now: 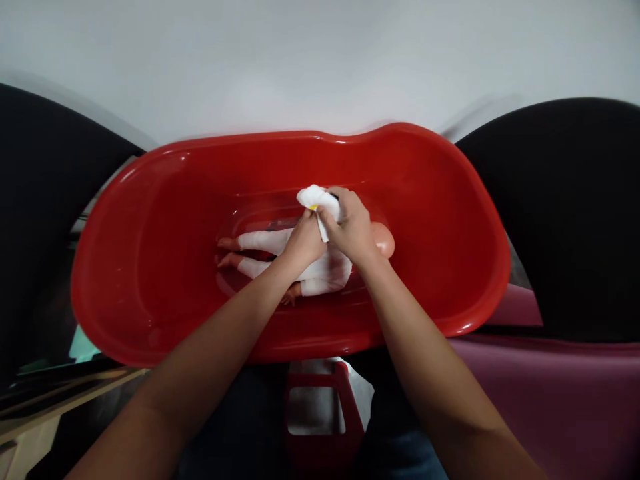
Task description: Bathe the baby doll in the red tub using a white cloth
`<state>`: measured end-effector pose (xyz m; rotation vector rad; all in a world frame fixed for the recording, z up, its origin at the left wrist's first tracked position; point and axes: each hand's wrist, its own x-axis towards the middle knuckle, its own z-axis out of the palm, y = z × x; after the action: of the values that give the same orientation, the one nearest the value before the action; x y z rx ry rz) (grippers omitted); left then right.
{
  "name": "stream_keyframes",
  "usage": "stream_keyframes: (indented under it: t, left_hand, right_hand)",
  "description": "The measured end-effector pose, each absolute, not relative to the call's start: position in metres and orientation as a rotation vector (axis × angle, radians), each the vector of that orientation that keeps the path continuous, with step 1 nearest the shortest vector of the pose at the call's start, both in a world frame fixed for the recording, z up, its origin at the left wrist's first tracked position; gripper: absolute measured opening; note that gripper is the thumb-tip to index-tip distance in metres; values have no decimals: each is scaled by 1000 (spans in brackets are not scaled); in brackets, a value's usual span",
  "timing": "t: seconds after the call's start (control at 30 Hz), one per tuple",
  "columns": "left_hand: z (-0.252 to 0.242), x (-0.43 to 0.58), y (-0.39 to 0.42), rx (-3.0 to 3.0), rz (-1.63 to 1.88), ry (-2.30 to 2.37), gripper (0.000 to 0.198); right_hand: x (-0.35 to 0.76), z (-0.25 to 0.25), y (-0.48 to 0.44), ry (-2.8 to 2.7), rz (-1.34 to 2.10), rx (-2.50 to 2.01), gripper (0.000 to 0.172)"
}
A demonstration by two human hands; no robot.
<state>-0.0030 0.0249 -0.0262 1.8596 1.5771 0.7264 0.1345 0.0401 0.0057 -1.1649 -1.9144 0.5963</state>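
A baby doll (330, 267) in white clothes lies in a red baby bathtub (125, 267). Its bare feet point left and its bald head (383, 240) lies to the right. Above the doll's body, my right hand (353, 223) is closed around a white cloth (315, 195) with a small yellow patch. My left hand (306, 239) is closed just below and left of the cloth, touching or nearly touching it. What its fingers grip is hidden. The doll's face and far arm are covered by my hands, while its near hand shows beside its hip.
Black rounded surfaces flank the tub on the left (40, 200) and right (565, 220). A pink surface (560, 400) lies at the lower right. Under the tub's near edge is a red plastic stool (320, 447), between my legs. Behind stands a pale wall (300, 67).
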Motion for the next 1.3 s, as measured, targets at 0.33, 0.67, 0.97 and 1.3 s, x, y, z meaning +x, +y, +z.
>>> stream_keyframes:
  t: [0.33,0.67,0.97,1.3]
  left_hand:
    - [-16,-4,16,1994,597,1650,35]
    - [-12,-3,15,2021,596,1648,25]
    - [-22,-5,21,1970,652,1616,42]
    - [-18,-6,18,2006,618,1649,25]
  right_hand:
    - [138,15,37,-1848,490,-1467,24]
    - [143,5,43,-1661,484,-1610,41]
    - [140,12,39,-1964,486,-1336,22]
    - [136,35,32,-1979,378,-1889,47]
